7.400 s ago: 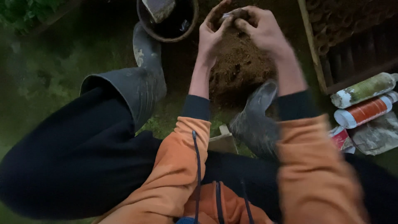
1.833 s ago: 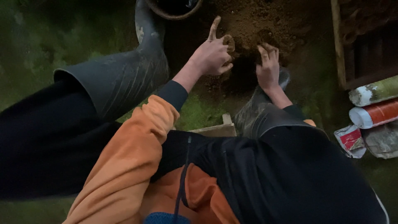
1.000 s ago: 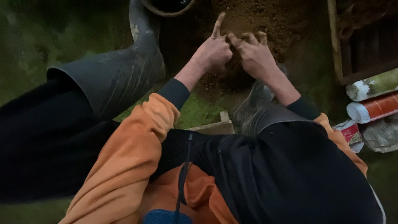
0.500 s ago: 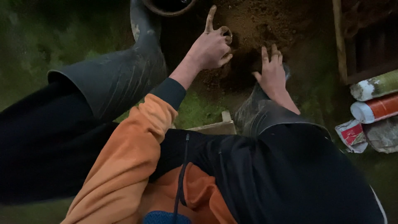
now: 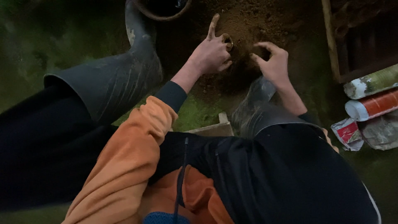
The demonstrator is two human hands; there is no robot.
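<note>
**Both hands down in a mound of loose soil, seen from above**

Nearest the camera is the person's own body: an orange sleeve (image 5: pixel 124 166) runs forward along the left arm, and dark trousers fill the lower frame. The person appears to be crouching, which would explain why the knees sit so close under the lens and the arms reach out past them. Two grey rubber boots (image 5: pixel 112 79) flank the work, one on each side, so the soil lies between the feet within easy reach.

Further out, the left hand (image 5: pixel 211 54) is curled closed around a small lump of earth, its forefinger sticking straight up and clear of the clod. Just beside it the right hand (image 5: pixel 273 62) hovers with fingers bent and spread, loosely open, holding nothing that can be seen. Both rest on or just over the soil mound (image 5: pixel 248 20), which sits directly ahead.

To the right lie a green and an orange tube (image 5: pixel 373 103) and a wooden crate (image 5: pixel 331 45). At the far top edge, the rim of a dark round pot (image 5: pixel 159 14)
</note>
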